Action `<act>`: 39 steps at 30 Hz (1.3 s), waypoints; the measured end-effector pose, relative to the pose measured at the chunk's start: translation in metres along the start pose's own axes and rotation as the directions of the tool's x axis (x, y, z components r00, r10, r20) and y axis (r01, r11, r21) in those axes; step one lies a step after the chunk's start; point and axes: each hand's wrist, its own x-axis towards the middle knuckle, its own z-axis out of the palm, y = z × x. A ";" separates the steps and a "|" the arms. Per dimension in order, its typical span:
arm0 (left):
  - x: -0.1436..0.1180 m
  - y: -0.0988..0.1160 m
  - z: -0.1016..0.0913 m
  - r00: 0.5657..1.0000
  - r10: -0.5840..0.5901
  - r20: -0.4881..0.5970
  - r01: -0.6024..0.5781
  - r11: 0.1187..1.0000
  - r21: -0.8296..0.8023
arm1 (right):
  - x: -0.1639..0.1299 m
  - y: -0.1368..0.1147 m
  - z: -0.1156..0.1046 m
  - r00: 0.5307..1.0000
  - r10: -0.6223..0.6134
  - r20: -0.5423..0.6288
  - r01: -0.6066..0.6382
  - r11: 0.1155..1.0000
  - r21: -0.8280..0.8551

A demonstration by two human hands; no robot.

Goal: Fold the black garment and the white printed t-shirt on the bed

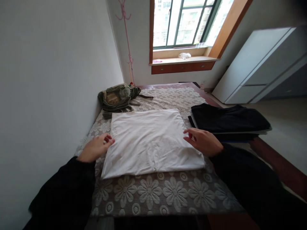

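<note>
A white folded cloth [150,140] lies flat in the middle of a bed with a flower-patterned cover [153,195]. My left hand [96,147] rests at the cloth's left edge, fingers curled against it. On the right side of the cloth lies my right hand [203,141], its fingers spread and touching the fabric. Both arms wear dark sleeves. Neither hand lifts the cloth.
A stack of dark folded clothes [227,120] sits at the bed's right edge. An olive green bag [118,96] lies at the far left of the bed, by the white wall. Beyond are a window [187,22], a wooden sill and a white cabinet [259,64].
</note>
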 end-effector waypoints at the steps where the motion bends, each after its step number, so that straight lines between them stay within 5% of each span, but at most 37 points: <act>1: -0.031 -0.003 0.003 0.999 -0.037 0.023 0.037 0.999 0.007 | -0.031 0.005 0.002 0.998 0.051 -0.030 -0.049 0.998 0.047; 5: -0.120 -0.018 0.026 0.973 -0.227 -0.043 0.224 0.973 -0.050 | -0.124 0.033 0.011 0.950 0.296 -0.102 -0.275 0.944 0.183; 9: -0.144 -0.021 0.044 0.977 -0.200 -0.073 0.184 0.967 -0.178 | -0.157 0.035 0.019 0.937 0.349 0.005 -0.334 0.894 0.297; 19: -0.148 -0.014 0.052 0.973 -0.217 -0.076 0.195 0.954 -0.226 | -0.141 0.007 0.045 0.940 0.327 -0.094 -0.299 0.926 0.230; 24: -0.151 -0.022 0.054 0.945 -0.310 -0.102 0.268 0.916 -0.298 | -0.144 0.016 0.048 0.947 0.304 -0.108 -0.240 0.886 0.396; 29: -0.156 -0.021 0.053 0.929 -0.354 0.111 0.353 0.750 -0.560 | -0.145 0.025 0.037 0.938 0.345 -0.045 -0.243 0.741 0.627; 35: -0.162 -0.018 0.048 0.914 -0.357 0.192 0.374 0.560 -0.739 | -0.143 0.022 0.025 0.887 0.259 0.382 -0.457 0.373 0.808; 39: -0.159 -0.018 0.048 0.908 -0.381 0.172 0.362 0.510 -0.781 | -0.139 0.020 0.028 0.866 0.301 0.399 -0.488 0.339 0.804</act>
